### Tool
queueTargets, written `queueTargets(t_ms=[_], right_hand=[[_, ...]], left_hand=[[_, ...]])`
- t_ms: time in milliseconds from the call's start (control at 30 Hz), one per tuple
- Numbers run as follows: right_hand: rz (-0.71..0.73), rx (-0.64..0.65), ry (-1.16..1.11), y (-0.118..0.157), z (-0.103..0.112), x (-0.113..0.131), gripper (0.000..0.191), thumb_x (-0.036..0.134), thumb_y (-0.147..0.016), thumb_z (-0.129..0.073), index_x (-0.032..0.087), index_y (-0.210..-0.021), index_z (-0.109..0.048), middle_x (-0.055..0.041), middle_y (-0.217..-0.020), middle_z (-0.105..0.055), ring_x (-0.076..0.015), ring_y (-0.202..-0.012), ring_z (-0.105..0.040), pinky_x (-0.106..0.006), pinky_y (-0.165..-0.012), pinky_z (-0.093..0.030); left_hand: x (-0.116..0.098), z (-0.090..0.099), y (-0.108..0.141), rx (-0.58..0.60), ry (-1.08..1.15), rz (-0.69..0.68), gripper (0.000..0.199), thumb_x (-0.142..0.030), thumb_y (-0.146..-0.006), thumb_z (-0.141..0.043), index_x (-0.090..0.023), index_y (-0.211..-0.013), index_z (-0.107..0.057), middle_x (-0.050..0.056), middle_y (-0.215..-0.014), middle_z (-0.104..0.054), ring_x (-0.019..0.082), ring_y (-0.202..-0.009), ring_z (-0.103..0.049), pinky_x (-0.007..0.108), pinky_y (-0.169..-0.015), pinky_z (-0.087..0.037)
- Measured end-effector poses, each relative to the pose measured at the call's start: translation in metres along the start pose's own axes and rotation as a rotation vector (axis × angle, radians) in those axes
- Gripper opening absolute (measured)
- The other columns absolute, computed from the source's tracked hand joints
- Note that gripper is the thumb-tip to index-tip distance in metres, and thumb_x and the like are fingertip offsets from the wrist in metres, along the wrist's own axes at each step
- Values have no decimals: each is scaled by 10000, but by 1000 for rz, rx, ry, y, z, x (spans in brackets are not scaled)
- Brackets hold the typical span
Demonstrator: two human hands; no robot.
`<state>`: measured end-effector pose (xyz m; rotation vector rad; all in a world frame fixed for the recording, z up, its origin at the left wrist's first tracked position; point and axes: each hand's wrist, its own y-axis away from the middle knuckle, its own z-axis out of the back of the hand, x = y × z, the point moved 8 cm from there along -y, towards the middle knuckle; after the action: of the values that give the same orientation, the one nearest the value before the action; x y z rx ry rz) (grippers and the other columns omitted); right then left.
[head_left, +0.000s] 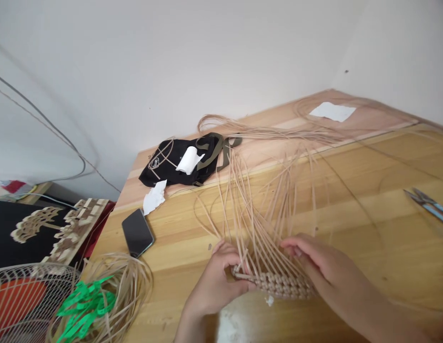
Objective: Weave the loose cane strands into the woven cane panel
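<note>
A tan woven strip (286, 285), with knotted rows along its near edge, lies low over the wooden table. Long loose tan cords (250, 214) fan out from it toward the back. My left hand (218, 280) is closed around the strip's left end, thumb in front and fingers behind. At the strip's right end is my right hand (327, 269), its thumb and forefinger pinched together beside the cords. Whether a cord lies between those fingertips is hard to see. A small white scrap (269, 300) sits just in front of the strip.
Blue-handled snips (432, 207) lie at the right. A black bag (175, 159), a white paper roll (189, 160) and a phone (137, 232) are on the left. Bundled cords with green ribbon (86, 305) sit by a wire fan guard (35, 286). A cord bundle (264, 131) lies behind.
</note>
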<state>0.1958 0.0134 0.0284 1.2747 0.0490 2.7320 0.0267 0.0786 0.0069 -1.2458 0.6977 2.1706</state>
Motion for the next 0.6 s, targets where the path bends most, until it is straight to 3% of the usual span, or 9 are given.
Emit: queueTargets(t_ms=[167, 233, 300, 367, 400, 467, 600], right_hand=[[-67, -75, 81, 2, 13, -23, 340, 342, -888, -343, 229, -979, -651, -101, -957, -726, -270, -879, -680, -423, -754, -518], [-59, -34, 119, 2, 6, -26, 346, 341, -892, -348, 227, -969, -666, -104, -960, -730, -278, -878, -682, -437, -762, -524], [-14, 15, 162, 3, -2, -25, 332, 320, -894, -357, 235, -929, -676, -102, -954, -731, -282, -862, -683, -429, -729, -533], [49, 36, 200, 5, -8, -23, 297, 302, -892, -383, 250, -891, -676, -97, -974, -729, -286, -868, -683, -406, -692, -538], [77, 32, 212, 6, -9, -23, 277, 298, -892, -400, 259, -884, -674, -91, -981, -729, -284, -872, -684, -393, -679, -540], [104, 24, 227, 7, -10, -24, 247, 294, -899, -421, 275, -873, -666, -77, -974, -729, -276, -880, -683, -370, -675, -540], [151, 14, 253, 7, -12, -29, 203, 257, -881, -455, 292, -851, -653, -56, -897, -733, -263, -824, -688, -357, -671, -537]], left_hand=[[-8, -4, 0, -9, -49, -28, 147, -290, -669, -789, -202, -633, -677, 23, -765, -656, 230, -874, -590, 409, -972, -355], [-12, -3, 4, -12, -155, -47, 151, -320, -636, -813, -224, -683, -706, 49, -910, -681, 280, -1030, -567, 444, -1017, -327], [-11, 8, 9, -61, -237, -45, 276, -384, -582, -842, -257, -802, -736, 79, -1138, -652, 345, -1225, -465, 490, -1077, -274], [2, 31, 15, -136, -280, 26, 407, -434, -611, -816, -279, -976, -724, 90, -1284, -589, 349, -1309, -404, 483, -1104, -277], [13, 49, 18, -190, -330, 100, 360, -423, -685, -762, -280, -1012, -714, 80, -1325, -565, 315, -1311, -423, 432, -1097, -320], [45, 101, 29, -396, -589, 427, 254, -376, -807, -641, -276, -1032, -702, 39, -1351, -551, 232, -1295, -463, 308, -1095, -345], [88, 193, 47, -689, -711, 813, 391, -343, -863, -572, -45, -1106, -644, 261, -1265, -543, 409, -1248, -466, 517, -1048, -354]])
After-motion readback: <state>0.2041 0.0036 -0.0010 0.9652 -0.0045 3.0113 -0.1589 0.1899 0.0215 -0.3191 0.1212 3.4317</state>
